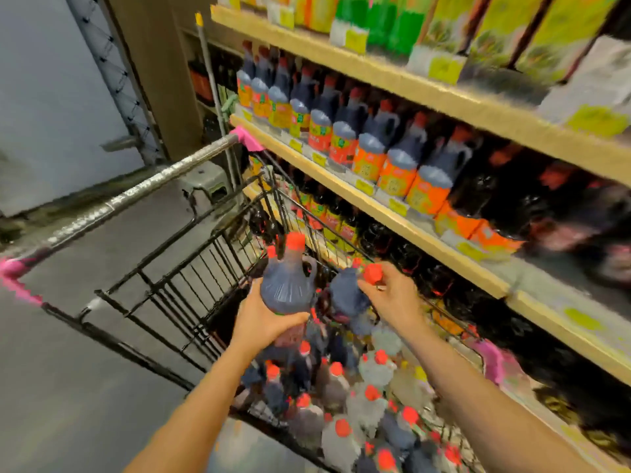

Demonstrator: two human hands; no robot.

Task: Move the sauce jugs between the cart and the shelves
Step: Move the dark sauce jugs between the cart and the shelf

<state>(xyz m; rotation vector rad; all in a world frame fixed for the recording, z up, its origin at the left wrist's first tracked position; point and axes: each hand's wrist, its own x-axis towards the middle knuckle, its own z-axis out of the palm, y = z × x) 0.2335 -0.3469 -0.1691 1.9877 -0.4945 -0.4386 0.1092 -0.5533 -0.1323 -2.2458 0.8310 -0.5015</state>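
Observation:
My left hand [264,322] grips the body of a dark sauce jug [289,285] with a red cap, held upright above the cart [177,278]. My right hand [392,295] grips a second dark jug [345,295] by its neck, just under the red cap, tilted over the cart. Below both hands the cart basket holds several more red-capped jugs [341,404]. To the right, the middle shelf [345,189] carries a row of the same jugs with orange labels [368,155].
The cart's metal handle bar [136,192] with pink ends runs across the left. A lower shelf holds more dark bottles [341,227]. The top shelf holds green and yellow packages [386,25]. Grey floor lies to the left of the cart.

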